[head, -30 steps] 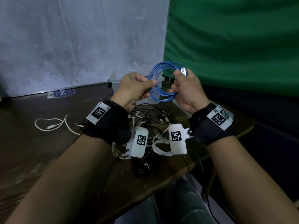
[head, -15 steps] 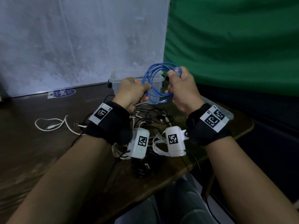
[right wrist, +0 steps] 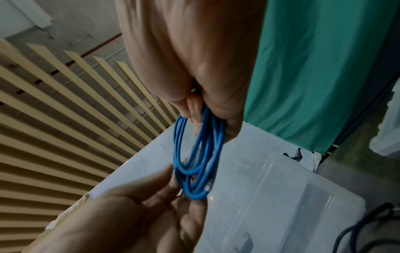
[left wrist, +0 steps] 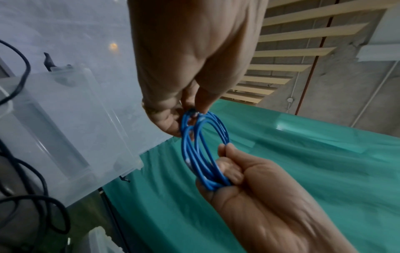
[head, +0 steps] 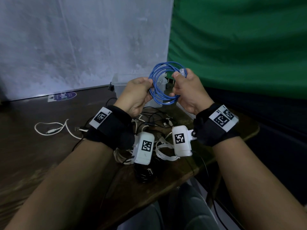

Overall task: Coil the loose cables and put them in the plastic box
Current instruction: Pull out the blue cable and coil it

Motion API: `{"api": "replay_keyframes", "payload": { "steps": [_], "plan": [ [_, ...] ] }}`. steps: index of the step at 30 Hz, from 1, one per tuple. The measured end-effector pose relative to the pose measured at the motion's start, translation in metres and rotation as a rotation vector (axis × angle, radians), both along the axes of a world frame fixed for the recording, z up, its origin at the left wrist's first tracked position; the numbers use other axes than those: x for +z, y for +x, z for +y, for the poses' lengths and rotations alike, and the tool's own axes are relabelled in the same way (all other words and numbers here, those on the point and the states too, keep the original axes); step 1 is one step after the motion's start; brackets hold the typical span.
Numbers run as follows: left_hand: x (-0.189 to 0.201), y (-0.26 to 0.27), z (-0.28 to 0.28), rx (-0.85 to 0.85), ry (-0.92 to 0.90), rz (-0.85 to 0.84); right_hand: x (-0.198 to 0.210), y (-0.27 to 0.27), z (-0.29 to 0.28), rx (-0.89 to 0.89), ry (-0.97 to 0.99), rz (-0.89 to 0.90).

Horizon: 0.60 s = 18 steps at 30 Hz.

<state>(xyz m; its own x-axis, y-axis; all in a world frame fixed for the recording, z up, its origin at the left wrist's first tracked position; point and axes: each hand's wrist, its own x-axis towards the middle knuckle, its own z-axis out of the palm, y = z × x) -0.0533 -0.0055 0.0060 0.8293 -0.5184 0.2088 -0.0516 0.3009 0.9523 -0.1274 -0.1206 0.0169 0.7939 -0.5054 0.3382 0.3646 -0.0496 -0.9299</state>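
Observation:
A blue cable (head: 166, 64) wound into a coil is held up between both hands, in front of the clear plastic box (head: 123, 80). My left hand (head: 147, 85) pinches the coil's left side. My right hand (head: 178, 80) grips the right side, its thumb on the clear plug end (head: 182, 72). In the left wrist view the left fingertips (left wrist: 173, 126) pinch the loops (left wrist: 206, 183) beside the box (left wrist: 71, 119). The right wrist view shows the right fingers curled round the coil (right wrist: 195, 195) above the box (right wrist: 281, 196).
A tangle of black and white cables (head: 149, 118) lies on the dark wooden table under my wrists. A loose white cable (head: 53, 128) lies to the left, a black coiled one (head: 146, 173) near the front edge. The table's right edge (head: 249, 133) is close; a green curtain hangs behind.
Both hands have carried the blue coil slightly to the left. The right hand has shifted its hold on the plug end along the loops.

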Motion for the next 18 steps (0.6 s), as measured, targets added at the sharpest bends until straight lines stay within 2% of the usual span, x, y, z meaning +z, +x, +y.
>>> {"api": "replay_keyframes", "payload": {
  "steps": [7, 10, 13, 18],
  "plan": [
    [-0.0055, -0.0058, -0.0077, 0.115, -0.010, -0.139, -0.0051, 0.0015, 0.0023, 0.077, 0.058, 0.027],
    [-0.0023, -0.0046, -0.0070, 0.123, -0.143, -0.072, -0.0044, -0.0018, 0.0019, 0.126, 0.099, 0.041],
    [0.0007, -0.0026, -0.0054, 0.055, -0.263, 0.041, -0.0057, -0.0037, 0.0013, 0.185, 0.133, 0.052],
    [0.0017, -0.0058, -0.0021, -0.072, -0.286, 0.163, -0.0037, -0.0038, 0.0030, 0.283, 0.345, -0.041]
  ]
}}
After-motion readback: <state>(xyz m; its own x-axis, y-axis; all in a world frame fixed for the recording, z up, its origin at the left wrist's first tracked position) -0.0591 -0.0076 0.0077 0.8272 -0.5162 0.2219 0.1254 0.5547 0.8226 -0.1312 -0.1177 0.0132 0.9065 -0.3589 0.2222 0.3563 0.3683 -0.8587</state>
